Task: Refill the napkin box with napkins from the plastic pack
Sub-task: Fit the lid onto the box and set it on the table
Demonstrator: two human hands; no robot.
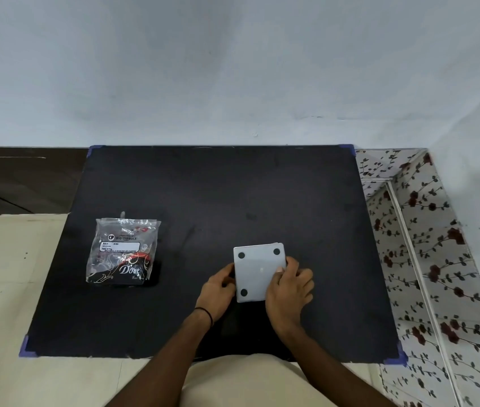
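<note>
The napkin box [254, 270] is a grey-white square box lying upside down on the black table, its underside with small black feet facing up. My left hand [217, 292] grips its left side. My right hand [288, 292] covers its right front corner, thumb on the bottom panel. The clear plastic pack [122, 251] of dark printed napkins lies on the table to the left, well apart from both hands, its top crumpled.
The black table top [203, 195] has blue-taped corners and reaches a pale wall at the back. A flower-patterned surface [426, 259] runs along the right side. Pale floor tiles [6, 259] lie to the left.
</note>
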